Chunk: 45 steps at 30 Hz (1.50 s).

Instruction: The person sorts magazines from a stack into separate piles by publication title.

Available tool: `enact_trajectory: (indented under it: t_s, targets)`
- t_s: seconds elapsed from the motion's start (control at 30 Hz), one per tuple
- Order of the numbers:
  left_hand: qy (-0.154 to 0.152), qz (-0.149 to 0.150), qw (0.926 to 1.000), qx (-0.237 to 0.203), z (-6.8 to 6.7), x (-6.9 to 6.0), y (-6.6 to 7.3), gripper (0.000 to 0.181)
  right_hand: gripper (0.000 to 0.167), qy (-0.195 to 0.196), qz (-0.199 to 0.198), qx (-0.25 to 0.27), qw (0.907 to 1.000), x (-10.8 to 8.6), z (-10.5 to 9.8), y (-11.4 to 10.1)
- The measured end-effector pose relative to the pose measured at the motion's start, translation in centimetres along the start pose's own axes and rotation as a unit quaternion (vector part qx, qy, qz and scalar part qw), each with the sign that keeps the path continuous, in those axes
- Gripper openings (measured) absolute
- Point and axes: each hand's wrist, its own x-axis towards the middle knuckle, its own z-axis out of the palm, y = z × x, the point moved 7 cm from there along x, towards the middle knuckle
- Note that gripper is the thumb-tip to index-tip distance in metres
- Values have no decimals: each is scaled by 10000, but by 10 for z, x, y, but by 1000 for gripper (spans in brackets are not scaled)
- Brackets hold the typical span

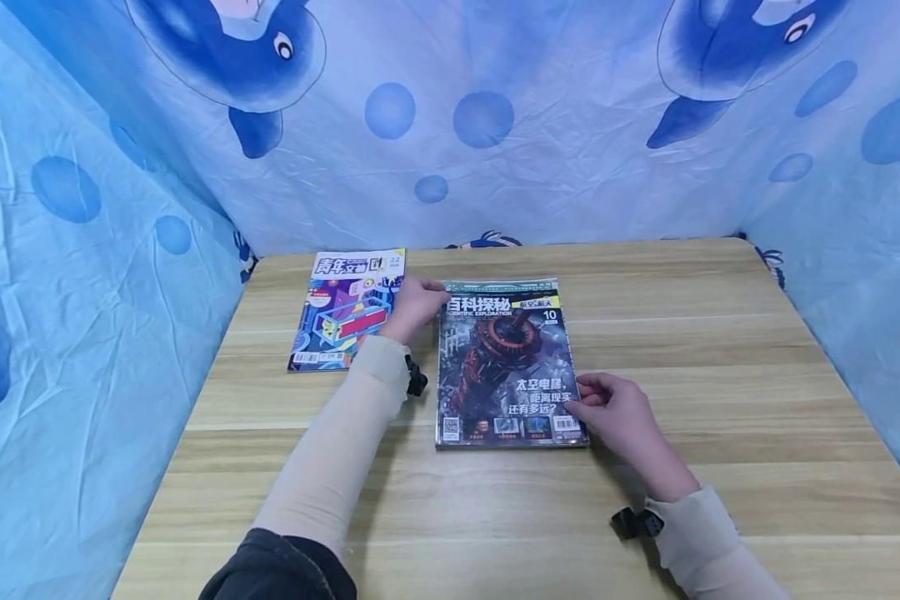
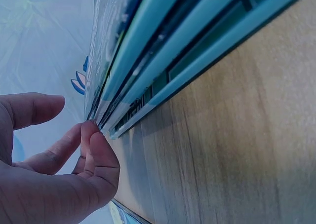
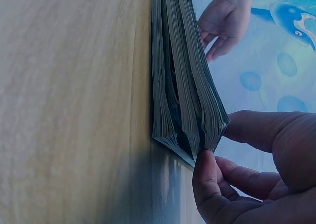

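Note:
A stack of magazines (image 1: 506, 358) lies on the table, the top one with a dark space-themed cover. Its layered spines show in the left wrist view and its page edges (image 3: 182, 76) in the right wrist view. At the stack's upper left corner, the fingertips of my left hand (image 1: 417, 307) touch the edge, with one finger held apart from it. My right hand (image 1: 618, 414) pinches the lower right corner, one digit against the cover side and another on the page edges. A second colourful magazine (image 1: 345, 312) lies flat to the left, partly behind my left hand.
The wooden table (image 1: 720, 350) extends around the magazines. Blue cloth (image 1: 570, 192) printed with dolphins and bubbles hangs behind it and along both sides. Each wrist wears a small black camera (image 1: 637, 523) on a pale band.

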Motion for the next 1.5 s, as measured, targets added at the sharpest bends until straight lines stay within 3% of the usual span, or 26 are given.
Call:
enact_trajectory:
  t_s: [0.3,0.5,0.63,0.73,0.87,1.1,1.3,1.5]
  targets:
    - [-35,-42,10000,-71,-2,-2,1,31,47,-28,50,-17,10000,0,2,-3]
    - [-197,159,9996,156,2,-3,4,45,46,4,-34,-28,10000,-1,1,-4]
    - [-447,292,9983,244,7,-7,4,35,46,-7,-76,-32,10000,-1,0,-4]
    - [-551,295,9978,204,9,-11,4,17,46,-3,-84,-53,10000,-1,-1,-3]
    - [-592,197,9978,223,8,-14,3,12,44,-45,-107,-77,9999,-1,-3,-1]
    - [-686,-2,9973,-280,9,-20,0,20,48,-277,82,64,9996,0,-4,6]
    - [-565,-92,9976,-388,12,-24,-1,22,52,-402,306,154,9986,0,-5,12]
    - [-653,-147,9961,-582,14,-24,-2,22,53,-394,421,167,9982,-2,-8,11]
